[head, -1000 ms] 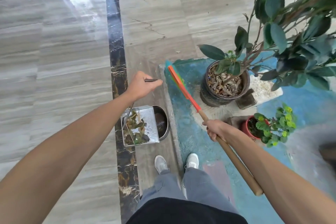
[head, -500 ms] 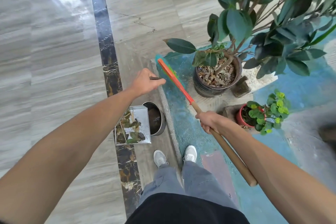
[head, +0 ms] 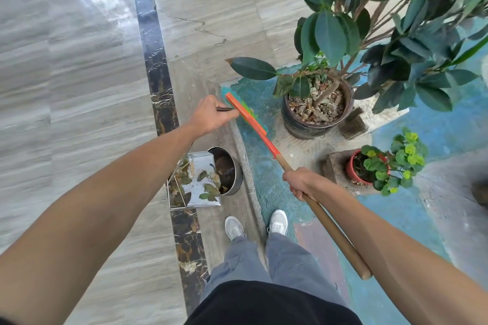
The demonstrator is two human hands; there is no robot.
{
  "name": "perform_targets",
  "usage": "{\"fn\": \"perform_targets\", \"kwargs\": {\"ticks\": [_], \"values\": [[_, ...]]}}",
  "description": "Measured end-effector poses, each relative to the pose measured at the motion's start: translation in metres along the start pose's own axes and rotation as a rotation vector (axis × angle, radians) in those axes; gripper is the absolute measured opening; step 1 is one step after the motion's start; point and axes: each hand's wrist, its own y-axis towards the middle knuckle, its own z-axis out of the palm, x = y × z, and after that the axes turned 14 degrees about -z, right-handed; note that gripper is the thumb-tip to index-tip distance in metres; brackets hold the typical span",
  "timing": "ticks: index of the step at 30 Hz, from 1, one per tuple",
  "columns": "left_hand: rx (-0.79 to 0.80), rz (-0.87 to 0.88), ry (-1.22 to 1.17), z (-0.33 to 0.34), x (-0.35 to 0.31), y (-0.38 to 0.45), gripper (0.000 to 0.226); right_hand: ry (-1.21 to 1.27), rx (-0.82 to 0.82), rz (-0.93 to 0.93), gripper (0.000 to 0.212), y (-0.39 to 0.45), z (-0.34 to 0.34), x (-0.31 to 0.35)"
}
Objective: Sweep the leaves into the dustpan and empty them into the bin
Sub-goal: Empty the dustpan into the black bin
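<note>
My left hand grips the thin dark handle of the metal dustpan, which hangs below it over the floor. Green and brown leaves lie in the pan. The pan's right edge sits over a round metal bin on the floor. My right hand grips the wooden shaft of the broom. Its orange head with green bristles points up and left, close to my left hand.
A large potted plant stands on a raised blue-painted slab to the right. A small red pot with a green plant sits further right. My feet straddle the slab's edge. Grey tiled floor lies to the left.
The dustpan has shifted slightly right, its edge coming over the bin. My left hand has moved closer to the broom head. The view has moved nearer to the large plant.
</note>
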Motion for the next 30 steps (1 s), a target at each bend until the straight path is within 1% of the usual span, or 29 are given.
{"fn": "perform_targets", "kwargs": {"ticks": [10,13,18,20,23,30], "values": [[0.014,-0.023,0.011,0.003,-0.004,0.011,0.039,-0.042,0.007,-0.004,0.030,0.011,0.002,-0.001],[0.016,0.004,0.024,0.007,-0.012,0.020,0.042,-0.045,0.004,0.007,0.031,0.012,0.001,-0.007],[-0.048,-0.037,0.052,0.006,-0.031,0.038,0.038,0.044,-0.001,0.040,0.025,0.010,-0.001,-0.019],[-0.061,-0.034,0.080,0.007,-0.037,0.046,0.037,0.055,-0.005,0.040,0.026,0.008,-0.002,-0.025],[-0.043,-0.042,0.113,0.013,-0.040,0.050,0.037,0.017,-0.004,0.034,0.034,0.005,-0.005,-0.032],[-0.004,-0.056,0.153,0.027,-0.049,0.051,0.038,-0.020,-0.002,0.053,0.035,0.003,-0.015,-0.046]]}}
